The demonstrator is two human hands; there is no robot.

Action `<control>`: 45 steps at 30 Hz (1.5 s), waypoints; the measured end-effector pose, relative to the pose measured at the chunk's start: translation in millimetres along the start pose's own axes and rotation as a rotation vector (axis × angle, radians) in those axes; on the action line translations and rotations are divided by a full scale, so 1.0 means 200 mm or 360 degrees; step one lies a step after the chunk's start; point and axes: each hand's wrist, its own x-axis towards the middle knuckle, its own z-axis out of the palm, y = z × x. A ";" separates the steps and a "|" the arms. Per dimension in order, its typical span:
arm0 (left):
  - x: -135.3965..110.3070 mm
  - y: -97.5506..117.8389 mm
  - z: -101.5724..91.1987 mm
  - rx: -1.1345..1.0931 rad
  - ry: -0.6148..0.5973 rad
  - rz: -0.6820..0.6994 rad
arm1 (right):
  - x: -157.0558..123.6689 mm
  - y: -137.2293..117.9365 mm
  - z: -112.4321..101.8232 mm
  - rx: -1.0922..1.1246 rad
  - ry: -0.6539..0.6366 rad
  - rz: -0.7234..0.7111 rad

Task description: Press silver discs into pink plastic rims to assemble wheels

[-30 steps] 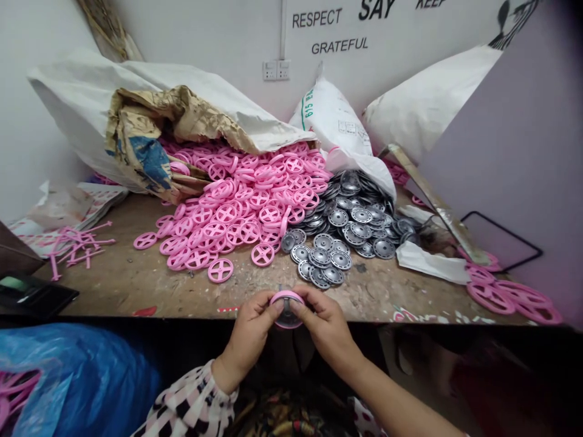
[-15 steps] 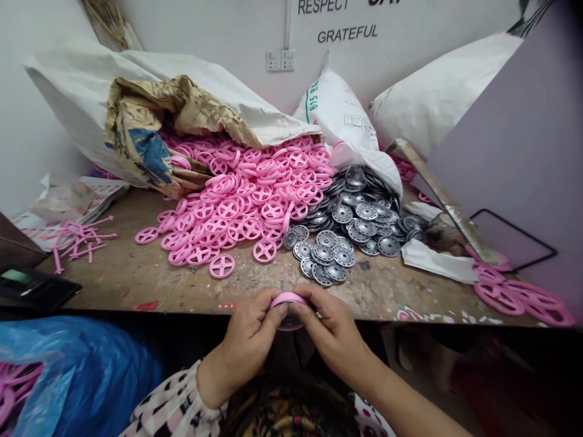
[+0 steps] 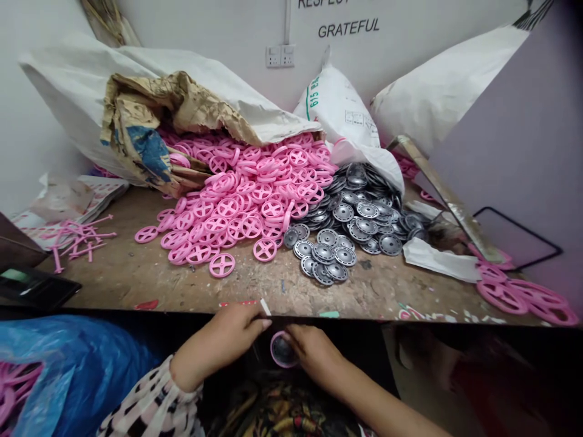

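Observation:
My right hand [image 3: 314, 352] pinches a pink toy wheel [image 3: 272, 352] by its right side, below the table's front edge. A dark grey disc fills the wheel's middle. My left hand [image 3: 223, 337] is to the left of the wheel, apart from it, at the table edge. Its thumb and fingers are parted and I see nothing between them. A small white strip [image 3: 265, 307] shows by its fingertips. Ahead lies a heap of pink spoked wheels [image 3: 250, 206], and right of it a pile of grey hub discs [image 3: 364, 224].
A large white sack [image 3: 191, 73] with torn brown lining opens onto the pink heap. Another white sack [image 3: 341, 103] spills the discs. Pink sticks [image 3: 82, 237] and a dark device [image 3: 39, 288] lie left. Pink steering wheels [image 3: 501, 296] lie right; a blue bag [image 3: 91, 370] is lower left.
Both hands were together on the wheel above the table edge. My left hand has let go and moved left; my right hand has lowered the wheel toward me.

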 end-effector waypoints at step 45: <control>0.18 0.12 0.17 -0.1992 0.0743 -0.0145 | 0.15 -0.13 -0.22 0.1239 0.0760 -0.0223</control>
